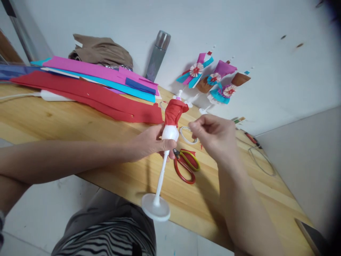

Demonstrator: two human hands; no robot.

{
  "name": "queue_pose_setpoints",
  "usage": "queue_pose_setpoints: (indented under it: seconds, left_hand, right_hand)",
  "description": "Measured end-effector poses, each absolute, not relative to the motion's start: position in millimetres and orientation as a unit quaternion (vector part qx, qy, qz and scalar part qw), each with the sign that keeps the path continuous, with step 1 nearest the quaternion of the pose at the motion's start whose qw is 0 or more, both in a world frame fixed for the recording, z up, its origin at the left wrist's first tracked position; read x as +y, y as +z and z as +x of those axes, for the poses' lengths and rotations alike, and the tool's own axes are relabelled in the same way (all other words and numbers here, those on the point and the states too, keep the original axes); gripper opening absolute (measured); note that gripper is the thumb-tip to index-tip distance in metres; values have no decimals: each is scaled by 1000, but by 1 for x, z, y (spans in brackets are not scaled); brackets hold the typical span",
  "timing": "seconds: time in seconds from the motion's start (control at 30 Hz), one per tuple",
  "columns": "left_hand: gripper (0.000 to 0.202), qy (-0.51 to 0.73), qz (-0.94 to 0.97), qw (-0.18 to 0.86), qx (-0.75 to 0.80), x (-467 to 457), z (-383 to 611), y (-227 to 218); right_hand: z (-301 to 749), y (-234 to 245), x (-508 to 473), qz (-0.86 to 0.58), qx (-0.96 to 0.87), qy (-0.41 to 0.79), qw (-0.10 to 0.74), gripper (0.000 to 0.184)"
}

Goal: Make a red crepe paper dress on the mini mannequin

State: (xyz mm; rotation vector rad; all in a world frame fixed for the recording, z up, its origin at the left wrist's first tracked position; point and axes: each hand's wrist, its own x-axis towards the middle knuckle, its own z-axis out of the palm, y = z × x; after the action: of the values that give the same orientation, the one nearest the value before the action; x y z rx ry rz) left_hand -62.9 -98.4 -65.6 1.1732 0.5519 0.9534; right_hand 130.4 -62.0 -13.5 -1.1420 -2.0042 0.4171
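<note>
My left hand (153,142) is closed round the waist of a small white mannequin (170,132) on a thin pole with a round base (156,207), held tilted above the table edge. Red paper (174,111) is wrapped round the mannequin's upper body. My right hand (213,133) hovers just right of it with fingers pinched together; what they hold is too small to make out. Red-handled scissors (185,164) lie on the wooden table (80,124) below both hands. A white tape ring (186,135) lies beside them.
Long sheets of red, pink and blue paper (93,83) are stacked at the back left. Three dressed mannequins (213,81) stand against the wall. A grey flask (157,55) and a brown cloth (102,51) sit behind. A wire loop (262,161) lies at the right.
</note>
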Motion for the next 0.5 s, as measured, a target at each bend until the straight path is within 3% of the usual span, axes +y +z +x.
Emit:
queue_pose_setpoints:
  seconds: [0.1,0.4,0.5]
  left_hand:
    - [54,457,538,651,278,-96,-64,-65]
    - [55,483,644,437,402,-105,-71,-48]
    - [70,496,631,481,352,-102,-71,-49]
  right_hand:
    - [117,-16,-71,-425,-775,286,369,25]
    - [92,-29,-94,-379,-779,240,439,27]
    - [94,-34,-86,-351,-765,290,455,24]
